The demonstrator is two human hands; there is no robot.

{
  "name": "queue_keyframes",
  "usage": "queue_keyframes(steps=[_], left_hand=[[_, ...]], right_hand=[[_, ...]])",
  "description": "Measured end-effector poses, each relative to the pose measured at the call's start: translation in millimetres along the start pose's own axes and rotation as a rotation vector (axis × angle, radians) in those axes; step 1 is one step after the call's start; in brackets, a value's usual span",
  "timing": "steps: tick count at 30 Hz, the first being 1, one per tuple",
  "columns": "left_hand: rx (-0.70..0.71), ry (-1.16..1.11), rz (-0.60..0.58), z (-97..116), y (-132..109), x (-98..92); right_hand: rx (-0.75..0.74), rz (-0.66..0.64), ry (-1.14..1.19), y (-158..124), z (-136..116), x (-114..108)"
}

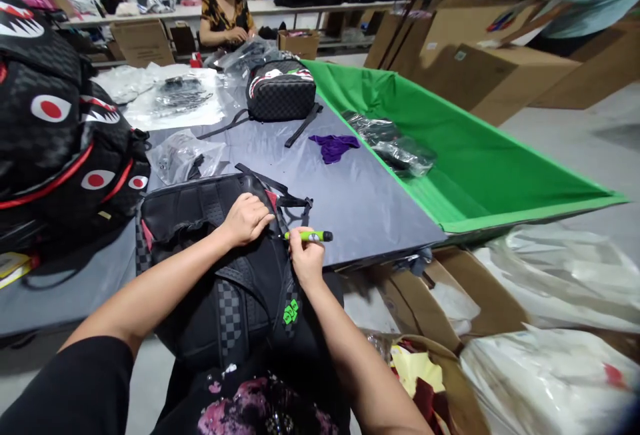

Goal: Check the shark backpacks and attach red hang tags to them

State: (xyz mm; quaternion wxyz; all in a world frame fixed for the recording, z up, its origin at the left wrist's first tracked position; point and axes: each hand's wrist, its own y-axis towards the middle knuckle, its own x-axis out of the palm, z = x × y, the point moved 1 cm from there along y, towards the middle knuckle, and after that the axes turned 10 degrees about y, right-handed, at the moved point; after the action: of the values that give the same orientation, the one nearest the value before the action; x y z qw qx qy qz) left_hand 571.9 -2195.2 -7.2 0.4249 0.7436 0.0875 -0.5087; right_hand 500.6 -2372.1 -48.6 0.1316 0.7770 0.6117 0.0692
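A black backpack (193, 311) with checkered straps lies back side up across my lap and the table edge. My left hand (247, 219) is closed on its right edge, near the base of a strap and a red patch. Pinched in my right hand (306, 258) is a lime-green marker pen (313, 236) with a black end. Its narrow tip points left at the backpack's edge, close to my left fingers; whether it touches cannot be made out. One strap carries a bright green printed patch (291, 311).
Black shark-face backpacks (50, 108) are piled at left. Another backpack (281, 91), a purple cloth (334, 147) and plastic bags (185, 155) lie on the grey table (370, 215). A green fabric bin (480, 161) adjoins it. Cartons stand right; a person (227, 15) sits opposite.
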Motion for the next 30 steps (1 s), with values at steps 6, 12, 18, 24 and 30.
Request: queue_keyframes(steps=[6,12,18,24,30], left_hand=[[-0.024,-0.016,0.046,2,-3,6.0],[-0.008,0.024,-0.033,2,3,2.5],[0.106,0.151,-0.257,-10,17,-5.3],[0.071,0.265,-0.148,-3,8,-73.7],[-0.349,0.43,0.005,32,-44,-197.4]], right_hand=[[-0.133,-0.044,-0.208,2,0,5],[-0.142,-0.039,-0.236,3,-1,7],[-0.136,-0.081,-0.231,1,-7,3],[-0.163,-0.028,0.006,-29,-42,3],[-0.803,-0.219,0.044,-35,-121,13]])
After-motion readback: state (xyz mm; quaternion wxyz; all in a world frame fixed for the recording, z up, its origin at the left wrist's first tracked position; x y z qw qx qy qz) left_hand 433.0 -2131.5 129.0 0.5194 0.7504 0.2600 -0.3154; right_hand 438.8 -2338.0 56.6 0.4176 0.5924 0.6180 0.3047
